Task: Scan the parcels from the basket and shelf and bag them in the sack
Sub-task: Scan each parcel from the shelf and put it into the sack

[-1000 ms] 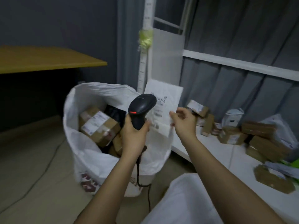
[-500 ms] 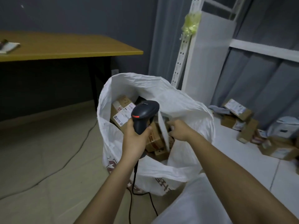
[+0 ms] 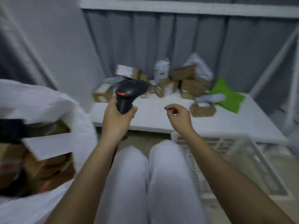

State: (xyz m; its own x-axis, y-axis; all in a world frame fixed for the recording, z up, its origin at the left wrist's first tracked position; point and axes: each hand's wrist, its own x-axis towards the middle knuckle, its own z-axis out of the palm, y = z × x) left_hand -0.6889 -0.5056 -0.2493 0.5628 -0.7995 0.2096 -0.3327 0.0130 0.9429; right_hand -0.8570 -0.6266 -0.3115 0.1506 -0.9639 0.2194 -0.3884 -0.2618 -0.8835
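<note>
A grey curtain (image 3: 186,46) is hanging behind a low white shelf (image 3: 161,117). At far left the white sack (image 3: 53,101) is sitting open, boxes inside. The left hand (image 3: 116,120) is gripping a black scanner (image 3: 129,92); the right hand (image 3: 179,117) is hovering, fingers loosely curled, holding nothing. Parcels (image 3: 194,88) are lying piled on the shelf, the basket (image 3: 229,152) below right. The small cardboard boxes look light and stiff, best taken by opposite sides; the green mailer (image 3: 226,94) looks soft.

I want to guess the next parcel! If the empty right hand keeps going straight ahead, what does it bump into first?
Probably the flat brown parcel lying on the white shelf, just ahead and right of the right hand. The picture is blurry and depth is unclear, so it may pass over bare shelf first.
</note>
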